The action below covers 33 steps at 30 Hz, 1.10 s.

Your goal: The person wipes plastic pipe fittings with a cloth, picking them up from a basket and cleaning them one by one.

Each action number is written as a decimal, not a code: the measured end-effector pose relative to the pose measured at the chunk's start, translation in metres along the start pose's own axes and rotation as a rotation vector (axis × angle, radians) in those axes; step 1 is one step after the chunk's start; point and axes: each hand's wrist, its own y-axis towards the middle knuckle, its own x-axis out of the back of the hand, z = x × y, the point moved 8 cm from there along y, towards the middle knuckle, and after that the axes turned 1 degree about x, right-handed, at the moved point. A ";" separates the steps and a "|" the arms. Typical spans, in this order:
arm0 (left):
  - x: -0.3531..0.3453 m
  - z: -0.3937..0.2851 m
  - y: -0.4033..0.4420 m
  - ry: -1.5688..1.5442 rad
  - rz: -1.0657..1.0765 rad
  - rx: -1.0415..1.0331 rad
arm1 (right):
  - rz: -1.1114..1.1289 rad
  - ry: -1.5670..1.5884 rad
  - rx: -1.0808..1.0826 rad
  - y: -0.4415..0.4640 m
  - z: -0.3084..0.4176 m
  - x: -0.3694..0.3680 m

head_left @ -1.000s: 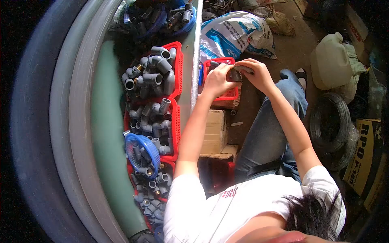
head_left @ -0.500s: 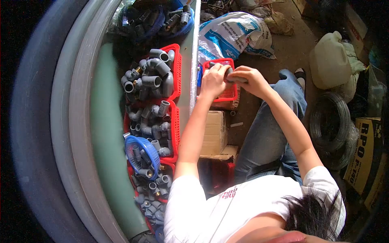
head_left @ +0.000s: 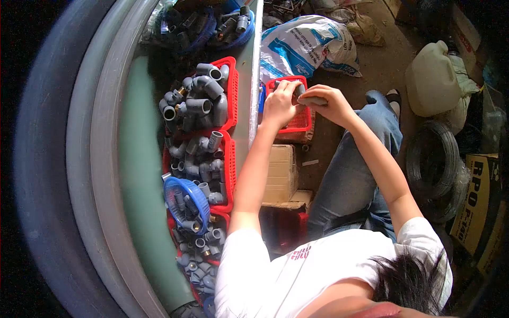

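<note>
Both of my hands meet above a small red basket [head_left: 302, 121]. My left hand [head_left: 282, 105] has its fingers curled round a grey plastic pipe fitting [head_left: 300, 89], which shows beside the fingertips; the rest is hidden. Close against it, my right hand [head_left: 334, 105] is closed on a grey elongated piece [head_left: 314, 100], seen under the fingers. Its exact kind is too covered to tell. More grey parts lie in the small basket, partly behind my left hand.
Red baskets [head_left: 231, 100] of grey pipe fittings line the shelf at left, with a blue basket [head_left: 199, 199] on top. A cardboard box [head_left: 280, 172] stands below my hands. A white sack [head_left: 302, 45], plastic jug [head_left: 432, 79] and wire coil [head_left: 432, 159] lie on the floor.
My right hand's fingers have shifted slightly downward and the grey fitting by my left fingertips shows more clearly. Both hands stay above the small red basket.
</note>
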 end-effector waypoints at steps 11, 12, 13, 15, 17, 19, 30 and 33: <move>-0.012 0.010 0.007 -0.682 0.067 0.128 | -0.086 0.411 -0.275 0.001 -0.046 0.012; -0.015 0.015 0.006 -0.685 0.102 0.138 | -0.055 0.439 -0.284 -0.001 -0.039 0.010; -0.019 0.019 0.006 -0.687 0.137 0.148 | -0.024 0.468 -0.292 -0.001 -0.034 0.008; -0.018 0.019 0.004 -0.578 0.178 0.141 | -0.018 0.415 -0.272 0.003 -0.034 0.009; -0.015 0.007 0.002 -0.565 0.173 0.158 | -0.057 0.409 -0.271 0.007 -0.039 0.012; -0.001 -0.005 0.004 -0.613 0.094 0.140 | -0.068 0.392 -0.312 0.005 -0.043 0.015; 0.006 -0.013 0.004 -0.663 0.061 0.154 | -0.154 0.310 -0.302 0.009 -0.056 0.022; 0.006 -0.007 0.005 -0.713 0.038 0.206 | -0.118 0.389 -0.342 0.006 -0.050 0.018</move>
